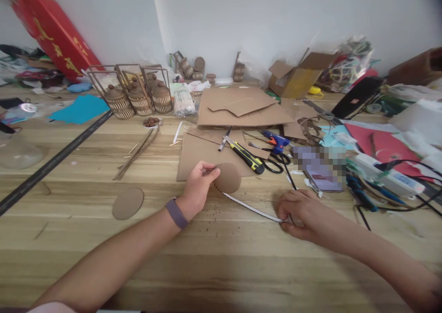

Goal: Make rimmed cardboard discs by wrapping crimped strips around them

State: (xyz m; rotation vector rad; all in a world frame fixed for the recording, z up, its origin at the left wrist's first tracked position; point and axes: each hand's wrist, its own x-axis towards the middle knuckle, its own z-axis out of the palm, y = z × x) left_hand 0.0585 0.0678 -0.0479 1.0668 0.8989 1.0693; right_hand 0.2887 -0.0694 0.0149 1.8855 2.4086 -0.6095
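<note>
Between the thumb and fingers of my left hand [200,186] is a round cardboard disc [228,178], tilted up over the table. A narrow strip [252,207], pale on its upper face and dark along its edge, runs from the disc's lower rim to the right. My right hand [299,211] pinches the strip toward its other end, with the fingers closed. Small brown crumbs lie on the wood below the strip. A second cardboard disc [128,203] rests flat on the table to the left of my left hand.
Behind my hands lie a yellow-black utility knife [245,155], black-handled scissors [276,162] and a blue glue gun [276,142]. Cardboard sheets [207,156] are further back. Small lidded woven baskets [140,99] stand at the back left. A power strip [390,175] with cables lies right.
</note>
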